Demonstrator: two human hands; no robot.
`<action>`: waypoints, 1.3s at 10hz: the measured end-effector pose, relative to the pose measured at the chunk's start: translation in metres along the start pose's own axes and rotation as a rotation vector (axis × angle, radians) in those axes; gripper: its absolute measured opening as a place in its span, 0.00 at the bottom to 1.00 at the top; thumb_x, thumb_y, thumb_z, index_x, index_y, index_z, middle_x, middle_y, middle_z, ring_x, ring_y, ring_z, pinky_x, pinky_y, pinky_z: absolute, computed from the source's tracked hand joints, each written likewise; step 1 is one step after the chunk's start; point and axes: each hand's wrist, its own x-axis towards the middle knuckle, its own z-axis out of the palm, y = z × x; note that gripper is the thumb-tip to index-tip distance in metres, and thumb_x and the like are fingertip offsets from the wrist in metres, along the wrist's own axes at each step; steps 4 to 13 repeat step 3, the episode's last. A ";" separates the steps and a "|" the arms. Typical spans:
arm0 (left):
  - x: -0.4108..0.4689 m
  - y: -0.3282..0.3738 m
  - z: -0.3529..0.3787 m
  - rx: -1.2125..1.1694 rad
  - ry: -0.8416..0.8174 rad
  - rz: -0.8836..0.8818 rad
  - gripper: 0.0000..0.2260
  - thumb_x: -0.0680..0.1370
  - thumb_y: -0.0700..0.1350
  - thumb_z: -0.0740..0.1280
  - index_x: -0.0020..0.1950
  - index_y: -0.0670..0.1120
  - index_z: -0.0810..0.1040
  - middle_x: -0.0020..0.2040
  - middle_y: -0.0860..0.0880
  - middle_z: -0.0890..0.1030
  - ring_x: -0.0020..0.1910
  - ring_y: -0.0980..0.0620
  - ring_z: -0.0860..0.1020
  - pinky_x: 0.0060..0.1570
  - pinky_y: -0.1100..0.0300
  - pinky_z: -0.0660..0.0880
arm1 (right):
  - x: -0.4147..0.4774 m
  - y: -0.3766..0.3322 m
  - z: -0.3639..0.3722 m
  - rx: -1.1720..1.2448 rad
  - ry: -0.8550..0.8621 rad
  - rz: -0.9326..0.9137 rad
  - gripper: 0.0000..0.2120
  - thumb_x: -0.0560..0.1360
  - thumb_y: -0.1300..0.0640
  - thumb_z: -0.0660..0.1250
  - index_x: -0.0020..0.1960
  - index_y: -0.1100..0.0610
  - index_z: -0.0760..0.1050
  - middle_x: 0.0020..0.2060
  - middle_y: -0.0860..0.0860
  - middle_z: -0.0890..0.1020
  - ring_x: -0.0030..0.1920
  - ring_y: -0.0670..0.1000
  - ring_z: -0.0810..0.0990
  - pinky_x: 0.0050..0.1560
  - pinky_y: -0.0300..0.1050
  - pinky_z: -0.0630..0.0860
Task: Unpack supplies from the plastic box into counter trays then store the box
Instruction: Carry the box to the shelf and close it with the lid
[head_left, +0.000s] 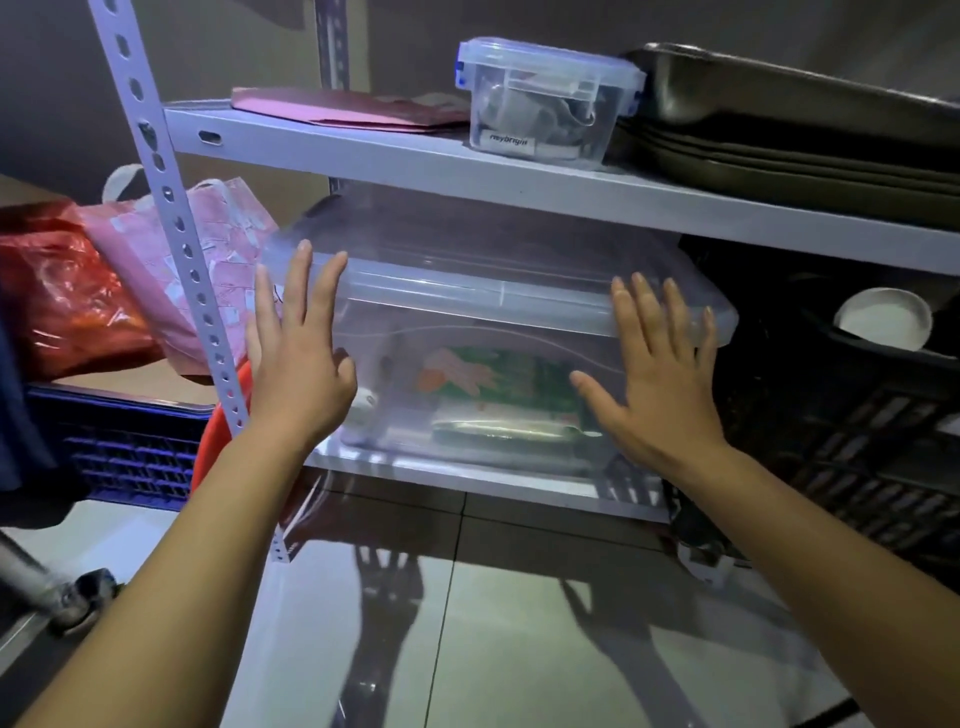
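Observation:
A large clear plastic box (483, 322) with a lid stands on the lower shelf (467, 480) of a white metal rack. Through its wall I see green and orange packets (498, 379) and a small white item. My left hand (298, 358) is spread flat against the box's left front, fingers apart and pointing up. My right hand (660, 374) is spread the same way on the box's right front, fingertips near the lid's rim. Neither hand is closed around anything.
The upper shelf (415, 156) carries a small clip-lid container (545, 98), a pink folder (353, 109) and stacked dark metal trays (800, 130). Red and pink plastic bags (104, 280) lie left over a blue crate (124, 447). A black crate (857, 431) holding a white bowl (883, 317) is right. Tiled floor below.

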 end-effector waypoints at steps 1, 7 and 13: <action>0.001 0.006 -0.002 -0.016 -0.011 -0.040 0.41 0.72 0.32 0.63 0.77 0.60 0.51 0.81 0.57 0.43 0.80 0.42 0.39 0.71 0.32 0.58 | -0.009 -0.005 -0.005 0.012 -0.058 0.020 0.42 0.74 0.35 0.56 0.79 0.51 0.41 0.80 0.51 0.46 0.79 0.55 0.39 0.76 0.61 0.38; 0.010 0.018 -0.055 0.235 -0.371 -0.083 0.47 0.72 0.41 0.69 0.79 0.62 0.41 0.81 0.55 0.38 0.80 0.40 0.41 0.74 0.34 0.53 | -0.013 -0.016 -0.065 0.030 -0.430 0.050 0.42 0.75 0.35 0.56 0.79 0.47 0.37 0.79 0.50 0.38 0.78 0.55 0.35 0.76 0.60 0.42; 0.010 0.018 -0.055 0.235 -0.371 -0.083 0.47 0.72 0.41 0.69 0.79 0.62 0.41 0.81 0.55 0.38 0.80 0.40 0.41 0.74 0.34 0.53 | -0.013 -0.016 -0.065 0.030 -0.430 0.050 0.42 0.75 0.35 0.56 0.79 0.47 0.37 0.79 0.50 0.38 0.78 0.55 0.35 0.76 0.60 0.42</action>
